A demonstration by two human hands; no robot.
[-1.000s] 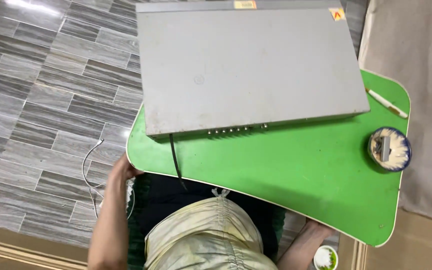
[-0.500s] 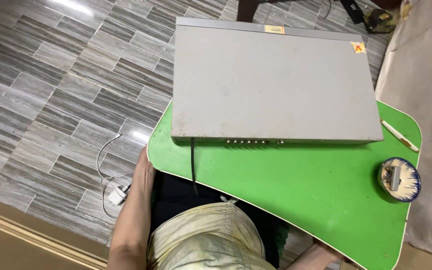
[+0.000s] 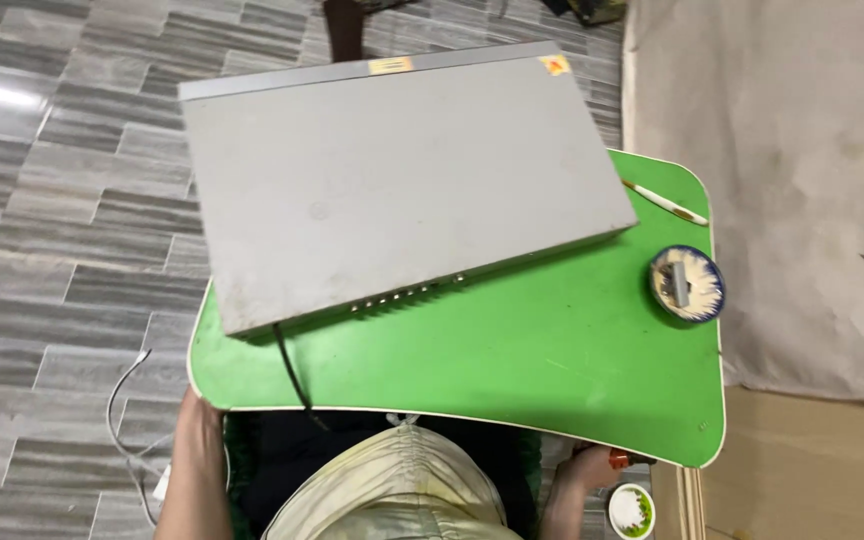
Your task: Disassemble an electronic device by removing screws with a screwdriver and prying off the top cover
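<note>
Fingers first, and there is little to see: the left hand [image 3: 195,408] reaches up to the near left corner of the green table [image 3: 512,350], and its fingers slip under or behind the white-edged rim, so I cannot tell whether they are spread or curled around it. The bare forearm runs down from there to the bottom edge of the view. Over on the other side, the right hand [image 3: 580,466] sits just below the table's near right edge (only a bit of wrist and knuckle shows), and its fingers are hidden too, so no call on that grip either. Something small and red-orange [image 3: 617,459] peeks out right beside it, too little showing to say what it is.

Up on the table, a big flat grey box [image 3: 392,180] lies at a slant, covering the far left half and overhanging the far edge. A row of small sockets runs along its near side, and a dark cable [image 3: 292,372] drops from its near left corner over the table edge. To the right, a blue-rimmed bowl [image 3: 687,283] sits apart from the box, with a white pen [image 3: 664,201] beyond it. Below the table, a small white cup [image 3: 631,510] stands on the floor, and a white cord [image 3: 124,420] trails over the grey tiles at left.
</note>
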